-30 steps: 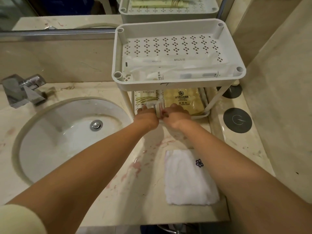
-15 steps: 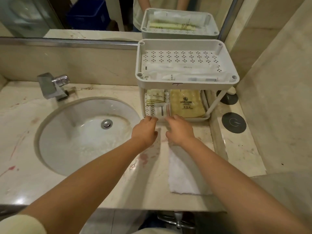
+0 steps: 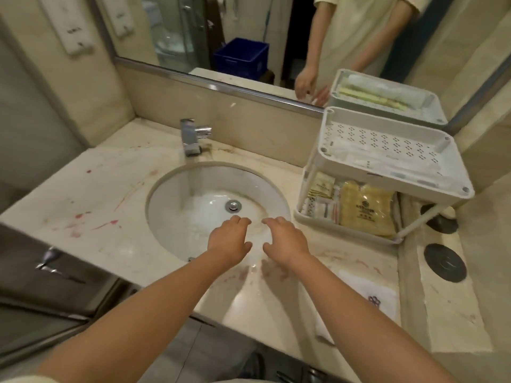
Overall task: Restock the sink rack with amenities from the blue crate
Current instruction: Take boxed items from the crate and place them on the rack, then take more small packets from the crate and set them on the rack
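Observation:
The white two-tier sink rack [image 3: 326, 125] stands at the right of the counter. Its top tier holds white wrapped packets [image 3: 367, 163]. The lower tier holds a yellow sachet [image 3: 366, 210] and small white and cream packets [image 3: 320, 200]. My left hand [image 3: 228, 239] and my right hand [image 3: 284, 239] hover side by side over the front rim of the basin, left of the rack, fingers apart, holding nothing. The blue crate [image 3: 242, 58] shows only as a reflection in the mirror.
An oval sink [image 3: 193, 189] with a chrome tap [image 3: 192, 136] fills the counter's middle. A folded white towel [image 3: 362, 291] lies at the front right. Two dark round discs [image 3: 445, 262] sit on the right ledge. The mirror [image 3: 193, 29] runs behind.
Both hands left the rack's lower tier and drew back to the left, now over the basin. The view swung left and pulled away from the rack.

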`<control>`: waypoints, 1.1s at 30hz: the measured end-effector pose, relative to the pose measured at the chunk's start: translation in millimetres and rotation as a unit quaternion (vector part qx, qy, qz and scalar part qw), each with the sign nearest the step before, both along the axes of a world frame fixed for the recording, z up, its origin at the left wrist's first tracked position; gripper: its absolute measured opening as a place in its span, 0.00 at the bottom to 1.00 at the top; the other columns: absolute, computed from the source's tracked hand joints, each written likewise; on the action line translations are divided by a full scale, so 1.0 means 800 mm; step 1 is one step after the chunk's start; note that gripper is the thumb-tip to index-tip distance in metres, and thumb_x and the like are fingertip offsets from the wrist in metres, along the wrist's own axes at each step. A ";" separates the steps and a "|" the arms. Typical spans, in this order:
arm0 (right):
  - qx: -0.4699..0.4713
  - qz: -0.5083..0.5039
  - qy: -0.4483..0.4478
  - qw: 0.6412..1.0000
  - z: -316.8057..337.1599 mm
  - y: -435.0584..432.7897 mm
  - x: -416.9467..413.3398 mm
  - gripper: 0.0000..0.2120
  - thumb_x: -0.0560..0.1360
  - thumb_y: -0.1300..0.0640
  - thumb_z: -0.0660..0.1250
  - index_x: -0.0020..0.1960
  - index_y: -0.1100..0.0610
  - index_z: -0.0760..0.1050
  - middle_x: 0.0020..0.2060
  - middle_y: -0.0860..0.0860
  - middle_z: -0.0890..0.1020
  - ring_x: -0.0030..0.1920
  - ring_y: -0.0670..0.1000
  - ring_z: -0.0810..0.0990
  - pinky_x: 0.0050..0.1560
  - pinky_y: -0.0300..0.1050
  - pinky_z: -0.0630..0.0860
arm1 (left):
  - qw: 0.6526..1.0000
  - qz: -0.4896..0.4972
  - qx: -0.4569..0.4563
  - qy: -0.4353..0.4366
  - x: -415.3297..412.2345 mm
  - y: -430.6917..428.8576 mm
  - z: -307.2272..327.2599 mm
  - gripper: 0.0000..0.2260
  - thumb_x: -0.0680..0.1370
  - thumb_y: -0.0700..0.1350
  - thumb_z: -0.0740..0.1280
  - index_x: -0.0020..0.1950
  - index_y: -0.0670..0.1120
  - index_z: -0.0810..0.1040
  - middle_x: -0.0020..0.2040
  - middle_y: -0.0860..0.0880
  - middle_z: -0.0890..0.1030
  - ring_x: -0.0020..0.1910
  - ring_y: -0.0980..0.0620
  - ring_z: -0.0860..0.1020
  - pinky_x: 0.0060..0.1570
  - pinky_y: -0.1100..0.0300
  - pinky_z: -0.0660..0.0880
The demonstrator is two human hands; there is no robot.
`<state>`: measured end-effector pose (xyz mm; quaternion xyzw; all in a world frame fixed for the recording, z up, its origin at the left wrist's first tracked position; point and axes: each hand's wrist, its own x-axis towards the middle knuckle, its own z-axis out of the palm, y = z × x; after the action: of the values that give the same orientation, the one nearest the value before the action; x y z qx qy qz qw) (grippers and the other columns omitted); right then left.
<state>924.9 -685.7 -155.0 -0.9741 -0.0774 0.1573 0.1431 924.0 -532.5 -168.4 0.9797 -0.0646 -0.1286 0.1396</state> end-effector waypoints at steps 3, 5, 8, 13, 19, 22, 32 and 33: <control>-0.005 0.051 0.009 0.999 0.002 0.048 0.002 0.30 0.75 0.54 0.65 0.76 0.49 0.62 0.69 0.51 0.69 0.67 0.54 0.70 0.60 0.49 0.71 | 0.999 0.050 -0.002 -0.003 -0.017 0.048 0.003 0.25 0.79 0.51 0.64 0.75 0.50 0.63 0.69 0.49 0.69 0.66 0.48 0.71 0.57 0.53 0.74; -0.012 0.089 0.012 0.996 0.004 0.082 0.001 0.30 0.75 0.54 0.64 0.76 0.49 0.61 0.69 0.51 0.69 0.67 0.54 0.71 0.60 0.49 0.72 | 0.996 0.084 -0.002 -0.006 -0.033 0.083 0.006 0.25 0.79 0.51 0.64 0.75 0.50 0.63 0.69 0.49 0.69 0.66 0.48 0.71 0.57 0.54 0.73; -0.014 0.145 0.015 0.989 0.010 0.139 -0.004 0.30 0.76 0.54 0.64 0.76 0.49 0.60 0.70 0.51 0.68 0.67 0.55 0.70 0.61 0.50 0.71 | 0.991 0.132 -0.001 -0.009 -0.058 0.139 0.013 0.25 0.79 0.50 0.64 0.75 0.49 0.63 0.70 0.49 0.68 0.65 0.48 0.72 0.56 0.53 0.74; -0.008 0.221 0.005 0.975 0.020 0.238 -0.021 0.30 0.76 0.54 0.63 0.76 0.50 0.59 0.69 0.52 0.68 0.68 0.55 0.69 0.61 0.50 0.70 | 0.980 0.198 0.011 -0.013 -0.104 0.232 0.023 0.25 0.79 0.51 0.64 0.75 0.50 0.62 0.70 0.49 0.68 0.66 0.49 0.71 0.57 0.54 0.73; -0.008 0.297 -0.001 0.955 0.028 0.358 -0.067 0.30 0.76 0.54 0.63 0.76 0.51 0.60 0.69 0.52 0.68 0.67 0.56 0.70 0.62 0.50 0.71 | 0.962 0.272 0.015 -0.008 -0.174 0.340 0.029 0.26 0.78 0.50 0.65 0.74 0.50 0.64 0.69 0.49 0.70 0.67 0.48 0.71 0.59 0.51 0.73; -0.004 0.332 -0.007 0.943 0.032 0.418 -0.094 0.29 0.74 0.55 0.64 0.74 0.51 0.62 0.67 0.53 0.70 0.66 0.57 0.71 0.61 0.51 0.72 | 0.950 0.313 0.005 -0.015 -0.214 0.392 0.030 0.25 0.76 0.53 0.67 0.72 0.52 0.66 0.67 0.50 0.71 0.65 0.48 0.72 0.58 0.51 0.74; 0.011 0.462 -0.027 0.887 0.021 0.607 -0.215 0.28 0.74 0.54 0.65 0.73 0.51 0.64 0.65 0.53 0.71 0.66 0.57 0.72 0.61 0.51 0.72 | 0.894 0.447 0.008 -0.033 -0.381 0.533 0.018 0.26 0.77 0.54 0.67 0.73 0.53 0.65 0.67 0.50 0.71 0.65 0.49 0.72 0.60 0.52 0.73; 0.012 0.478 -0.027 0.878 0.020 0.624 -0.230 0.29 0.74 0.54 0.65 0.74 0.51 0.64 0.66 0.53 0.70 0.66 0.57 0.72 0.61 0.51 0.72 | 0.886 0.462 0.007 -0.035 -0.400 0.545 0.018 0.26 0.77 0.54 0.67 0.73 0.52 0.65 0.67 0.50 0.71 0.65 0.49 0.72 0.60 0.51 0.73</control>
<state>740.8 -186.4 -139.3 -0.8209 -0.5389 0.1791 0.0600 603.7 -96.7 -154.1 0.9035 0.3914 -0.0157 0.1737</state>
